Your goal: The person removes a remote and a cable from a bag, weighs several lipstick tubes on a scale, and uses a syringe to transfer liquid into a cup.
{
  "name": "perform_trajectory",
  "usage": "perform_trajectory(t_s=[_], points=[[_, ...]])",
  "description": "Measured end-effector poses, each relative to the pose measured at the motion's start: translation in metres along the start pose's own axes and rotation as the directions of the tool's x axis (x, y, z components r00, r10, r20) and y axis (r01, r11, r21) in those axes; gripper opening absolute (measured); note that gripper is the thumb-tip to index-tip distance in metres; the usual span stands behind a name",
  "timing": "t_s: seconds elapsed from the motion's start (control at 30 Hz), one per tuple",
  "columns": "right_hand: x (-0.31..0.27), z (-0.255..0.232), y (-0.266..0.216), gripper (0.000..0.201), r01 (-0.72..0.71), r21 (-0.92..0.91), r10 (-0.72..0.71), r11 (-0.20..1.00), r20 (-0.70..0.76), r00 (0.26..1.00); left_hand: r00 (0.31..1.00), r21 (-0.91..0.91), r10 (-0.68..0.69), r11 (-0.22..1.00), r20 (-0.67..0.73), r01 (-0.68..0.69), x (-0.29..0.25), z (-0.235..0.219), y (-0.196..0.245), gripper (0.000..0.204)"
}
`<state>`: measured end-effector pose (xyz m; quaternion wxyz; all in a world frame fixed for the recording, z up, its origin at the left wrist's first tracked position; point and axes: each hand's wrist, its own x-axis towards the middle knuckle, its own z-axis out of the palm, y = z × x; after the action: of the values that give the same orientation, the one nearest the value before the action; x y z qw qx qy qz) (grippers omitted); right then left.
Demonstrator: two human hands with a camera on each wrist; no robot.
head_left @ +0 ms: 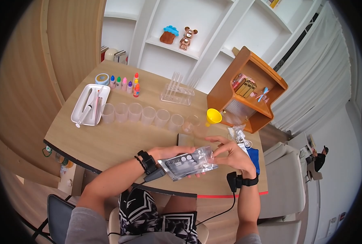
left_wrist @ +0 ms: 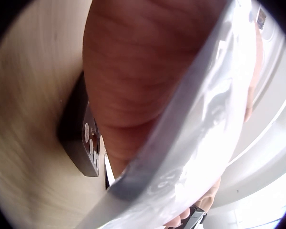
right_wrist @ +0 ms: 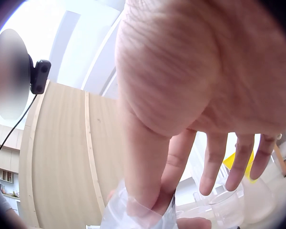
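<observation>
A shiny zip bag [head_left: 187, 164] with dark printing and white round marks is held over the table's front edge. My left hand [head_left: 169, 152] grips it from the left, and some fingertips show below its lower edge. With thumb and index finger my right hand [head_left: 234, 157] pinches the bag's right end; its other fingers are spread. In the right wrist view, clear plastic [right_wrist: 140, 214] wraps around the pinching fingertips. The left wrist view shows the bag's glossy side [left_wrist: 195, 138] across the palm. Behind the left hand lies a dark-sided box [head_left: 185, 140], partly hidden.
A row of clear cups [head_left: 148, 116] crosses the table, with a yellow funnel [head_left: 214, 116] at its right. Farther back are a white tray [head_left: 73, 110] with a syringe, several dropper bottles [head_left: 124, 84], a test tube rack [head_left: 177, 96] and a wooden cabinet [head_left: 225, 77].
</observation>
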<state>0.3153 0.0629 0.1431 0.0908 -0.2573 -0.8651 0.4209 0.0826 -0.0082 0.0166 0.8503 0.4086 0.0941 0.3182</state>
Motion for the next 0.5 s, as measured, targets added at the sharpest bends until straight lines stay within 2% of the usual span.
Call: perform_trajectory(t_s=[0.07,0.17,0.23,0.27,0.33,0.37,0.43,0.5], points=[[-0.002,0.001,0.005,0.015,0.021,-0.032,-0.021,0.999,-0.008,1.0,1.0,-0.027,-0.025,0.999,0.012,0.025,0.002,-0.001,-0.003,0.074],[0.0,0.014,0.014,0.013,0.006,0.039,-0.005,0.999,-0.039,0.999,0.999,-0.049,-0.009,0.999,0.035,0.01,0.004,0.001,-0.003,0.073],[0.0,0.024,0.023,0.016,0.049,0.253,-0.011,0.966,-0.152,0.988,1.0,-0.103,-0.024,0.994,0.02,0.026,0.002,0.003,-0.002,0.071],[-0.002,0.025,0.024,0.016,0.05,0.253,-0.011,0.966,-0.152,0.988,1.0,-0.103,-0.024,0.994,0.02,0.026,0.003,0.0,-0.003,0.071],[-0.006,0.027,0.023,0.017,-0.021,0.255,0.028,0.967,-0.021,0.999,0.998,-0.034,0.002,0.999,0.061,0.0,0.006,-0.008,-0.009,0.069],[-0.007,0.027,0.024,0.017,-0.024,0.256,0.031,0.966,-0.022,0.999,0.998,-0.037,0.0,0.999,0.063,0.002,0.007,-0.009,-0.012,0.069],[-0.008,0.026,0.026,0.019,-0.005,0.274,-0.026,0.962,0.109,0.994,0.997,-0.017,-0.045,0.999,0.056,0.046,0.008,-0.008,-0.014,0.068],[-0.013,0.018,0.027,0.019,-0.051,0.324,0.01,0.945,0.127,0.992,0.998,-0.041,-0.055,0.998,0.029,0.057,0.005,0.004,-0.009,0.068]])
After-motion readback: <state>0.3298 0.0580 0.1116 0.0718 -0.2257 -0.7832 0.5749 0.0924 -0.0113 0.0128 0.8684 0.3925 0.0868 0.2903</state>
